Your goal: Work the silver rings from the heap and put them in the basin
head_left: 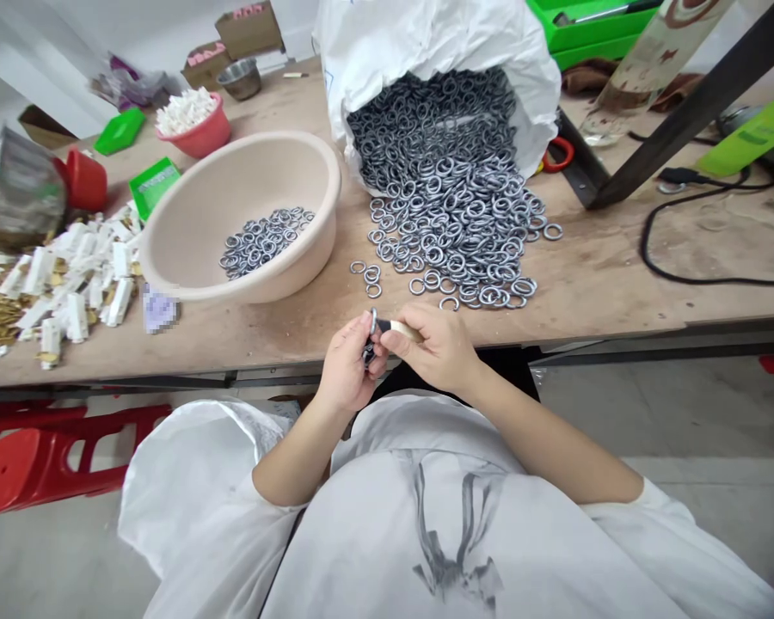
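Observation:
Over the table's front edge, my left hand (348, 365) pinches a small grey metal ring (373, 319) upright between thumb and fingers. Something dark, perhaps more rings, shows lower in its grip. My right hand (442, 348) is closed around a short tool with a pale handle (405, 330). The tool's dark tip points left and meets or nearly meets the ring; its exact kind is unclear. Just beyond my hands lies a heap of loose rings (457, 228), spilling from a white sack (439, 34). To the left, a beige basin (187, 215) holds a smaller batch of rings.
White and brass-coloured pieces (70, 284) are spread at the left, near a metal bowl (26, 189) and a pink bowl (197, 133). On the right stand a dark metal frame (677, 120) and a black cable (645, 249). A red stool (19, 464) is below left.

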